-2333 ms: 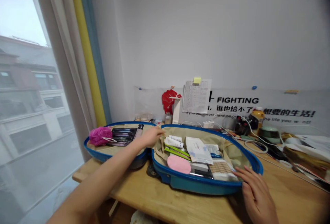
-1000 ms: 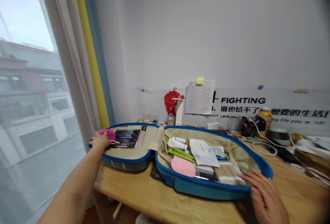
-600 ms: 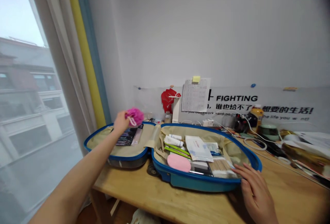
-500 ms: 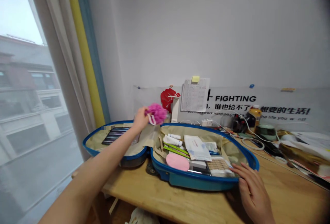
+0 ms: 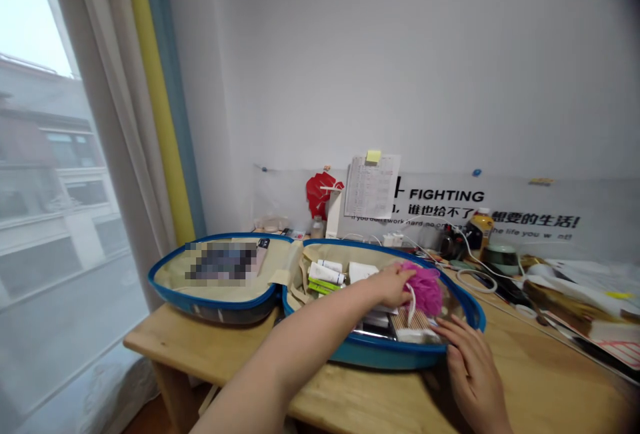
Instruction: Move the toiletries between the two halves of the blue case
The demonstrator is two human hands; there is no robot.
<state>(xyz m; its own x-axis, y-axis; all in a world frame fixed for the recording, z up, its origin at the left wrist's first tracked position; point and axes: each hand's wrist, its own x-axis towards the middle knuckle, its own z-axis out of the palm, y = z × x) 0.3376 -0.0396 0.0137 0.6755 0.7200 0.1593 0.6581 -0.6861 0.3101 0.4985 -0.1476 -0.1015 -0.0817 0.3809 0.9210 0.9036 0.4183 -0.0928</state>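
Observation:
My left hand grips a pink bath puff with a white cord loop, above the right half of an open blue suitcase. At that half's near right rim lies my right hand, fingers stretched out and touching the edge. Below the puff is a pack of cotton swabs. White tubes and a green packet sit at the left of the same half. My left forearm hides part of the contents.
The other suitcase half holds a blurred-out item. Behind stand a white box and a bottle with a yellow label. Cables, a green-lidded jar and papers lie on the wooden desk at right.
My left hand has carried the bath puff rightward and down, from behind the suitcase's middle to over its right half. My right hand stays at the rim. The view has shifted slightly.

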